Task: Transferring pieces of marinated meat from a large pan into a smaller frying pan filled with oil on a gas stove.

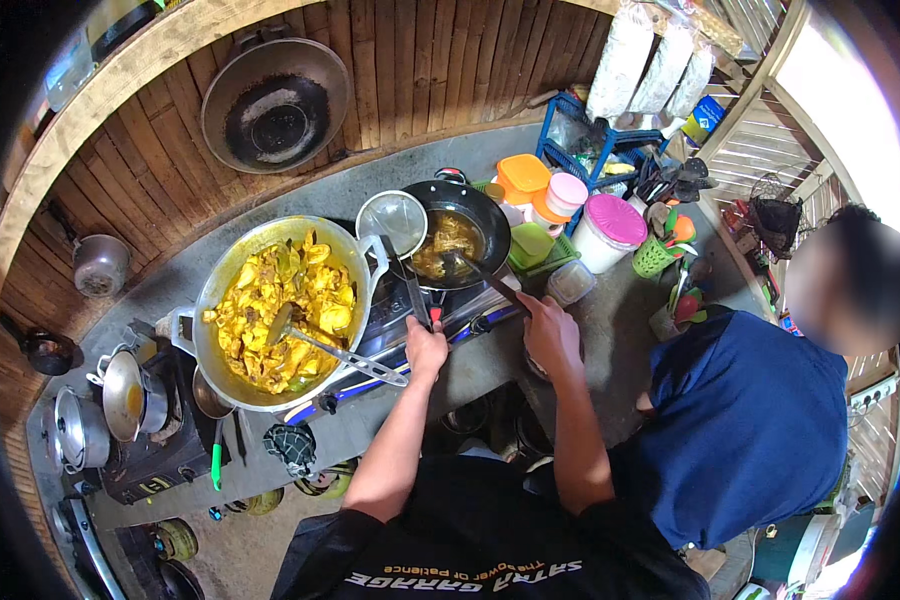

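My left hand (426,351) grips the handle of a round mesh strainer (392,219), whose basket is level with the left rim of a black wok (497,251). In my right hand (553,337) is the dark handle of a spatula (493,279), and its head dips into the wok. Browned food pieces (450,234) lie in oil there. Left of the strainer, a large two-handled aluminium pot (208,369) holds yellow-sauced chunks (251,300), apparently meat. A metal ladle (337,351) rests across that pot. Both vessels sit on a gas stove (390,311).
A person in a dark blue top (742,427) is close on my right. Lidded plastic tubs (611,232), a blue rack (570,161) and a green utensil basket (652,256) crowd the right counter. Another stove (139,469) with pans (124,397) stands left. A wok (276,105) hangs on the wall.
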`<state>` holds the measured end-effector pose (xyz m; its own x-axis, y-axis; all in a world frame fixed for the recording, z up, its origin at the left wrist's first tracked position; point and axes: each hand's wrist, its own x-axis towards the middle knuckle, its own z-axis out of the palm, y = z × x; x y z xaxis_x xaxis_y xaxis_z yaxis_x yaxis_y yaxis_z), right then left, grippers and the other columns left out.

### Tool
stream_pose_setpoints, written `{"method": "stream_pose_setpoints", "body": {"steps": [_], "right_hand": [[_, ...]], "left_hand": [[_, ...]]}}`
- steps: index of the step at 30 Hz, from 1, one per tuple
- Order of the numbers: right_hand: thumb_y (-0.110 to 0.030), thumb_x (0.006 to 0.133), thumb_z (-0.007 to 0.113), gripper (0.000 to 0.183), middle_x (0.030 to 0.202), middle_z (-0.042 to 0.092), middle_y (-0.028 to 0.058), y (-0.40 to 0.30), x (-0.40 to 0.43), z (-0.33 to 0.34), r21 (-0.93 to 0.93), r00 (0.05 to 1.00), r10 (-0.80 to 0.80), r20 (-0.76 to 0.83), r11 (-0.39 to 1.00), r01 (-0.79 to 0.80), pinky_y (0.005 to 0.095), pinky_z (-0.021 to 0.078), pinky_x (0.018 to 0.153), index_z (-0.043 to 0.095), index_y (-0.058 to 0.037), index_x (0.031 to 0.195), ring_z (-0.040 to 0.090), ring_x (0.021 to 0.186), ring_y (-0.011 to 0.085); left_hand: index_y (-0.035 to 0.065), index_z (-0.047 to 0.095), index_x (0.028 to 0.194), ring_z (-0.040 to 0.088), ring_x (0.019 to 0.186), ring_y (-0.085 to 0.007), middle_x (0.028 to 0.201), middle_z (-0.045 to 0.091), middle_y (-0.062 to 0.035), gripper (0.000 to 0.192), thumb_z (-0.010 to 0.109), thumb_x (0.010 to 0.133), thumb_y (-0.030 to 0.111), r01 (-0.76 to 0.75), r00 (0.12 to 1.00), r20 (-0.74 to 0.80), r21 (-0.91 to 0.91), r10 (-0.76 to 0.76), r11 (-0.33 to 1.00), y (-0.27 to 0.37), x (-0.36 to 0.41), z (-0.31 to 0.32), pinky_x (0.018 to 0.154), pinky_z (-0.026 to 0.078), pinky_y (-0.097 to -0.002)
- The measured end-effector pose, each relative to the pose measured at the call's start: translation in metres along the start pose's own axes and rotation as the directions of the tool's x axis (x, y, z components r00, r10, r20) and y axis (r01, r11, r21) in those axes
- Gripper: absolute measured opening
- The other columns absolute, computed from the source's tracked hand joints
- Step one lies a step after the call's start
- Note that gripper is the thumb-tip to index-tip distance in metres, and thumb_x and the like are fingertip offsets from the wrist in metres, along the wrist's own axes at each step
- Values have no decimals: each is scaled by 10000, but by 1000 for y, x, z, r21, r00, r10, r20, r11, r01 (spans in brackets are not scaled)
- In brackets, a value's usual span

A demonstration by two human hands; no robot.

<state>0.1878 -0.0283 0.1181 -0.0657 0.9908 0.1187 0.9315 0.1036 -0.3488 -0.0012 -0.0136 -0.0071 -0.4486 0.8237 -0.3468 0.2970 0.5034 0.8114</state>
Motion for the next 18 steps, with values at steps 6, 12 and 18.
{"method": "stream_pose_setpoints", "body": {"steps": [6, 12, 18], "right_hand": [[-84, 804, 561, 390, 916, 600, 188, 17, 29, 31, 31, 993, -26, -113, 999, 30, 488, 496, 746, 597, -130, 1190, 622, 853, 385], [-118, 814, 572, 409, 979, 630, 219, 40, 44, 38, 224, 981, 3, -194, 974, 41, 482, 476, 802, 572, -67, 1220, 599, 923, 398], [-166, 864, 576, 343, 1023, 628, 264, 52, 58, 56, 273, 977, 74, -199, 962, -17, 453, 467, 848, 598, -8, 1168, 597, 957, 419]], "left_hand": [[9, 430, 1108, 597, 955, -451, 975, 630, -278, 397, 608, 863, 265, -5, 1000, -5, 10, 5, 1000, -3, 2, 1, 828, 457, -500], [9, 430, 1114, 601, 948, -453, 973, 630, -285, 404, 605, 865, 275, 2, 1000, -7, -1, -2, 1000, -2, 2, -1, 821, 462, -504], [-1, 437, 1102, 601, 951, -452, 968, 630, -287, 398, 600, 866, 275, 8, 1000, 3, -17, -8, 1000, 6, -4, -6, 827, 462, -502]]}}
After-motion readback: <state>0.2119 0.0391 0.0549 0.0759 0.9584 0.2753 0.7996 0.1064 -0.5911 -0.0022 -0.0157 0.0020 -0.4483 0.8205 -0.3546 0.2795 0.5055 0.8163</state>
